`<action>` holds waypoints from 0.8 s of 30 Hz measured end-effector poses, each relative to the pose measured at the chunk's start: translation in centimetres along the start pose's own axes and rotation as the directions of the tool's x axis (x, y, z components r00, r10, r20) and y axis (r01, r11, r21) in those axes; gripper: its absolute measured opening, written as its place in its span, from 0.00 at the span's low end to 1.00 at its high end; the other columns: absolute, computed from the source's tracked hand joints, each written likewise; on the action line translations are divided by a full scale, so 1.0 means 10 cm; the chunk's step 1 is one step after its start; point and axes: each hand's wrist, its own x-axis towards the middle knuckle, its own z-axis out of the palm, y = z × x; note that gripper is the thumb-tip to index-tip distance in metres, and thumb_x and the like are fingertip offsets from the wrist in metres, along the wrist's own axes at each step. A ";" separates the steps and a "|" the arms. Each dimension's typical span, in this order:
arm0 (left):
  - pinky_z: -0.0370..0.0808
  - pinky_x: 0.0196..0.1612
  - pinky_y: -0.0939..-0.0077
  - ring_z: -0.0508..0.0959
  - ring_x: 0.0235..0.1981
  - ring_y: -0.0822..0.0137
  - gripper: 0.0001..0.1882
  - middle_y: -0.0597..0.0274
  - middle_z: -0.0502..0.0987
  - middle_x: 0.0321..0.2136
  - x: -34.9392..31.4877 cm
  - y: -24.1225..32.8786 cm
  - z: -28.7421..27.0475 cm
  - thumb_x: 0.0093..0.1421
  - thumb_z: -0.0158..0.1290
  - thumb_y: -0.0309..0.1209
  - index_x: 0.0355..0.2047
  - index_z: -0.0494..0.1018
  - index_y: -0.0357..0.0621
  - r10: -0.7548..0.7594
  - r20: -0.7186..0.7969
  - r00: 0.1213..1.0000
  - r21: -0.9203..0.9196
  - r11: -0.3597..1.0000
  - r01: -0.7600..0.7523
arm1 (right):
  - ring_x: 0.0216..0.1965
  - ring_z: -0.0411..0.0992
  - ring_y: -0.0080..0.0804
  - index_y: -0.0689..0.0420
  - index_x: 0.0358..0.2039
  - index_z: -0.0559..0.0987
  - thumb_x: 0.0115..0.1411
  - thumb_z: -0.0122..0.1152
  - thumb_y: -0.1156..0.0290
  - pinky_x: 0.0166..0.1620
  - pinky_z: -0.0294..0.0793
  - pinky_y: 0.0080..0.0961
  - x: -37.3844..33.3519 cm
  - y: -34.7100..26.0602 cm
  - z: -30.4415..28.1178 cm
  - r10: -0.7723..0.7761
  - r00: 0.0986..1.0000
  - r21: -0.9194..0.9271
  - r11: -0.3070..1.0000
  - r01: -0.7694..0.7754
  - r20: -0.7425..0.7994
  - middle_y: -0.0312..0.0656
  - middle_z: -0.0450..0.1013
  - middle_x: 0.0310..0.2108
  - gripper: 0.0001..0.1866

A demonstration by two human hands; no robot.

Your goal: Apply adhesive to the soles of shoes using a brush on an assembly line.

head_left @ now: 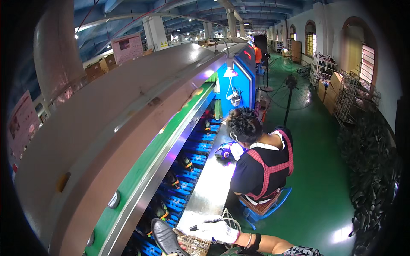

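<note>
My right hand (215,230), in a white glove, comes in from the lower right over the near end of the metal bench. Its fingers close around a dark, slim, pen-like tool (194,228) that points left toward a black shoe sole (164,234). The sole is tilted up at the bottom edge. Only a little of my left hand (183,247) shows beside the sole, which its fingers grip; the rest is hidden or cut off. Under my right hand lies a brown, crusted pad (194,244).
A long machine with a sloping cover (128,91) runs along the left. Its blue racks (183,187) carry several shoes beside the metal bench (209,183). A seated co-worker (267,166) works ahead of me. A fan (291,83) stands on the green floor; black soles (371,170) pile at right.
</note>
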 end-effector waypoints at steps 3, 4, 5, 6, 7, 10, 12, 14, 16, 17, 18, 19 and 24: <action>0.80 0.43 0.49 0.81 0.39 0.49 0.36 0.51 0.80 0.42 -0.10 -0.12 -0.11 0.57 0.55 0.52 0.59 0.69 0.40 -0.013 -0.036 0.999 -0.001 1.000 0.013 | 0.39 0.79 0.25 0.65 0.48 0.83 0.66 0.63 0.75 0.40 0.80 0.22 -0.05 0.03 0.37 -0.192 0.977 -0.465 0.859 0.213 0.092 0.41 0.82 0.41 0.12; 0.80 0.42 0.47 0.81 0.39 0.49 0.37 0.50 0.80 0.42 -0.17 -0.17 -0.15 0.58 0.54 0.55 0.59 0.69 0.41 -0.018 -0.058 0.998 -0.007 1.000 0.018 | 0.37 0.78 0.22 0.64 0.48 0.83 0.66 0.63 0.74 0.39 0.79 0.21 -0.04 0.05 0.48 -0.294 0.936 -0.628 0.696 0.349 0.194 0.38 0.82 0.40 0.12; 0.80 0.41 0.46 0.81 0.38 0.48 0.38 0.50 0.80 0.42 -0.22 -0.22 -0.21 0.58 0.54 0.57 0.59 0.69 0.41 -0.029 -0.085 0.996 -0.013 1.000 0.028 | 0.48 0.76 0.23 0.63 0.53 0.81 0.67 0.61 0.75 0.52 0.78 0.23 -0.13 -0.10 0.76 -0.167 0.974 -0.778 0.588 0.222 0.151 0.39 0.81 0.49 0.15; 0.80 0.40 0.45 0.81 0.38 0.47 0.39 0.49 0.80 0.42 -0.34 -0.28 -0.29 0.59 0.54 0.59 0.59 0.69 0.42 -0.036 -0.128 0.991 -0.031 0.999 0.032 | 0.50 0.76 0.24 0.63 0.53 0.82 0.68 0.60 0.73 0.55 0.76 0.24 -0.09 0.03 0.74 -0.144 0.975 -0.733 0.643 0.222 0.170 0.40 0.80 0.51 0.15; 0.80 0.39 0.43 0.82 0.37 0.46 0.40 0.49 0.80 0.42 -0.49 -0.36 -0.36 0.59 0.53 0.62 0.59 0.69 0.43 -0.046 -0.178 0.983 -0.052 0.998 0.037 | 0.51 0.76 0.25 0.63 0.54 0.81 0.69 0.60 0.73 0.56 0.76 0.24 -0.08 0.09 0.80 -0.141 0.965 -0.664 0.703 0.255 0.221 0.41 0.80 0.52 0.15; 0.79 0.41 0.43 0.81 0.37 0.41 0.55 0.46 0.81 0.40 -0.51 -0.31 -0.52 0.53 0.36 0.82 0.59 0.71 0.44 -0.025 -0.328 0.944 0.011 0.999 0.031 | 0.40 0.79 0.26 0.63 0.54 0.80 0.67 0.61 0.73 0.45 0.80 0.22 0.07 0.21 0.98 -0.192 0.959 -0.417 0.869 0.266 0.211 0.39 0.81 0.42 0.16; 0.79 0.42 0.46 0.81 0.37 0.44 0.56 0.50 0.81 0.38 -0.36 -0.28 -0.58 0.52 0.32 0.84 0.56 0.73 0.46 -0.107 -0.048 0.993 -0.236 0.967 0.093 | 0.37 0.79 0.26 0.62 0.55 0.80 0.67 0.62 0.72 0.44 0.80 0.23 0.21 0.35 0.79 0.255 0.958 -0.228 0.948 -0.221 0.133 0.38 0.81 0.39 0.17; 0.79 0.41 0.50 0.81 0.37 0.47 0.55 0.50 0.81 0.39 -0.18 -0.23 -0.39 0.53 0.32 0.84 0.54 0.74 0.47 -0.049 -0.186 0.981 -0.227 0.974 0.006 | 0.34 0.78 0.23 0.61 0.55 0.81 0.67 0.62 0.71 0.40 0.79 0.22 0.30 0.41 0.84 0.137 0.989 -0.441 0.892 -0.096 0.063 0.37 0.80 0.35 0.17; 0.79 0.46 0.50 0.82 0.39 0.47 0.56 0.49 0.82 0.43 -0.21 -0.11 -0.13 0.53 0.34 0.84 0.57 0.72 0.47 -0.089 -0.333 0.939 -0.275 0.961 -0.007 | 0.32 0.77 0.20 0.61 0.54 0.82 0.66 0.63 0.72 0.37 0.78 0.20 0.30 0.39 0.90 0.064 0.996 -0.521 0.853 -0.026 0.055 0.35 0.80 0.33 0.17; 0.78 0.49 0.50 0.82 0.43 0.48 0.55 0.51 0.81 0.47 -0.27 -0.13 -0.13 0.54 0.36 0.83 0.59 0.71 0.47 -0.073 -0.258 0.963 -0.450 0.891 -0.053 | 0.32 0.77 0.21 0.61 0.52 0.83 0.65 0.65 0.73 0.37 0.78 0.19 0.30 0.42 0.93 -0.045 0.993 -0.548 0.831 0.097 0.107 0.36 0.81 0.33 0.16; 0.77 0.53 0.50 0.81 0.47 0.49 0.54 0.52 0.80 0.51 -0.32 -0.14 -0.12 0.55 0.38 0.82 0.61 0.70 0.48 -0.030 -0.180 0.983 -0.604 0.792 -0.087 | 0.32 0.78 0.21 0.62 0.50 0.84 0.63 0.66 0.74 0.37 0.78 0.19 0.32 0.46 0.97 -0.160 0.974 -0.567 0.793 0.225 0.163 0.36 0.82 0.33 0.15; 0.76 0.56 0.49 0.80 0.50 0.50 0.52 0.54 0.79 0.53 -0.31 -0.16 -0.03 0.57 0.39 0.80 0.63 0.69 0.49 0.039 -0.365 0.930 -0.400 0.896 -0.194 | 0.34 0.79 0.22 0.62 0.43 0.87 0.58 0.69 0.78 0.38 0.79 0.20 0.32 0.50 1.00 -0.256 0.952 -0.604 0.737 0.305 0.169 0.41 0.84 0.37 0.12; 0.72 0.62 0.55 0.76 0.58 0.58 0.44 0.61 0.75 0.60 -0.57 -0.31 -0.39 0.65 0.36 0.73 0.67 0.66 0.55 0.185 -0.081 0.979 -0.445 0.873 -0.202 | 0.39 0.83 0.36 0.63 0.31 0.87 0.53 0.71 0.82 0.44 0.82 0.31 0.28 0.49 1.07 -0.409 0.839 -0.679 0.502 0.536 0.360 0.49 0.85 0.37 0.05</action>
